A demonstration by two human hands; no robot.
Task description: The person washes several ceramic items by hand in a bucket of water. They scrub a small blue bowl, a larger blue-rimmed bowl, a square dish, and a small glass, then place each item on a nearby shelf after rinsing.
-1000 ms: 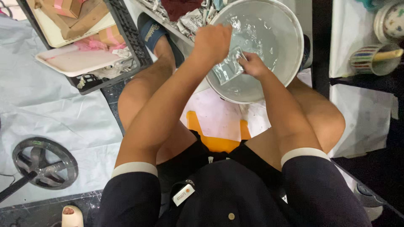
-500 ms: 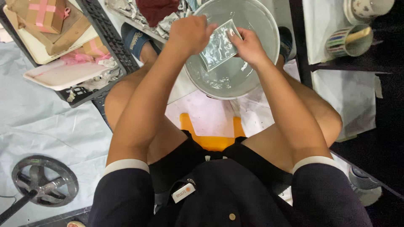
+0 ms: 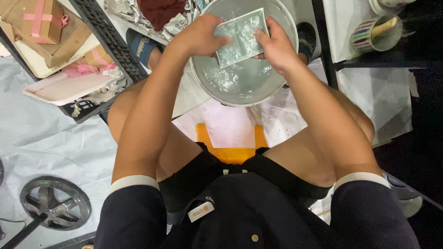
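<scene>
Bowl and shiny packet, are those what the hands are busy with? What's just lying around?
In use: left hand, right hand, clear packet, metal bowl.
Lying about: striped mug, black crate, ribboned box, white tray.

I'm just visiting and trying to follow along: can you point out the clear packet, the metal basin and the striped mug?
clear packet (image 3: 241,37), head view, on the middle of its flat face.
metal basin (image 3: 240,99), head view, on its near rim.
striped mug (image 3: 362,39), head view, on its striped outer wall.
</scene>
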